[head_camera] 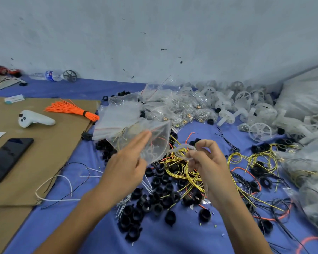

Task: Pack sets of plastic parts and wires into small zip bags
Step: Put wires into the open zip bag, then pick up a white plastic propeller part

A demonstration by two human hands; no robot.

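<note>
My left hand holds a small clear zip bag up over the blue cloth, fingers stretched along its front; wires and a pale part show through it. My right hand pinches a clear plastic part at the bag's lower right corner. Under both hands lie yellow wires and many black plastic rings. A stack of empty zip bags lies just behind the held bag.
Filled bags and white plastic wheels pile up at the back right. A cardboard sheet on the left carries a phone, a white controller and an orange wire bundle. Black and orange wires spread at right.
</note>
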